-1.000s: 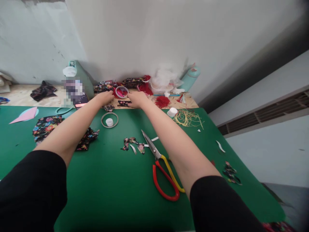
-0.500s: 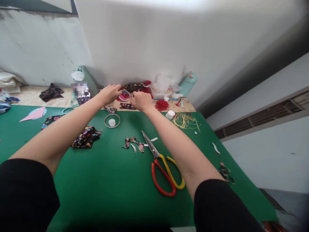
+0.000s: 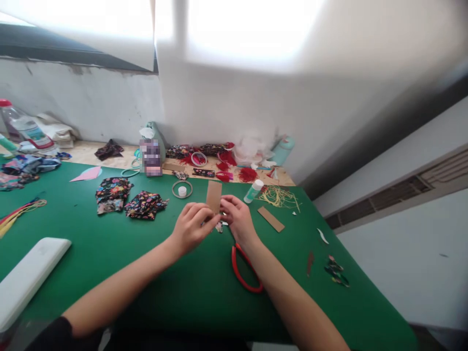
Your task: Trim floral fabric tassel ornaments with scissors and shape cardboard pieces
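Both my hands meet over the middle of the green tabletop, pinching a small brown cardboard strip [image 3: 214, 196] that stands nearly upright. My left hand [image 3: 193, 225] grips its lower left part. At its lower right edge are the fingers of my right hand [image 3: 236, 217]. Under my right wrist lie scissors, of which a red handle [image 3: 241, 273] shows; the blades and the other handle are hidden. Fabric scraps [image 3: 219, 227] peek out below my fingers. Right of my right hand are a glue stick [image 3: 253, 191] and another cardboard strip [image 3: 271, 219].
Floral fabric pieces [image 3: 145, 205] lie left of my hands, near a ring [image 3: 182, 189] around a white cap. A long white case [image 3: 34, 278] lies at the left. Yellow cords [image 3: 280, 197] and a teal bottle [image 3: 283, 149] are at the back right.
My hands have come back from the far edge to mid-table and now hold a cardboard strip. A second strip now lies at the right. The view has shifted, showing more of the left side.
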